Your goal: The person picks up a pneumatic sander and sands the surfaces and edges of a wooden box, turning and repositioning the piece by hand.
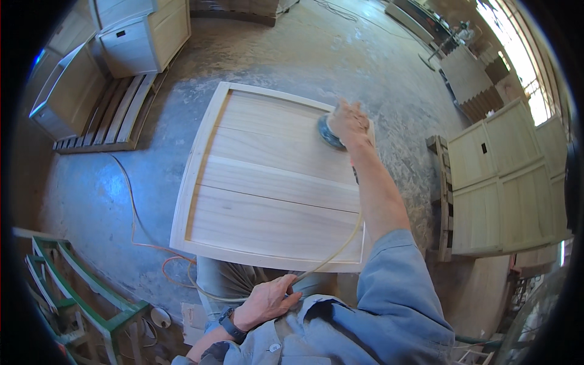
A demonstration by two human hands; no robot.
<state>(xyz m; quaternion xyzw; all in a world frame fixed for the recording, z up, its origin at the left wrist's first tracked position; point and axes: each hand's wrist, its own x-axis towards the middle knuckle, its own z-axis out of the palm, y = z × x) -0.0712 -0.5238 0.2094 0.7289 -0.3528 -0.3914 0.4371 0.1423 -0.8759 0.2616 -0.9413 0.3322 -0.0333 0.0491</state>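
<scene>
My right hand is wrapped over a round, blue-edged hand sander. The sander lies at the far right corner of a pale wooden panel, near its raised frame. This panel, made of several boards inside a border, rests in front of me with its near edge over my lap. Close to my waist, my left hand is closed round a thin yellowish air hose. From there the hose runs up across the panel toward my right forearm, which partly hides it.
Wooden cabinets stand on a slatted pallet at the far left. More pale cabinets are on the right beside a pallet. A green frame lies near left. The hose trails over the concrete floor. A person is far off.
</scene>
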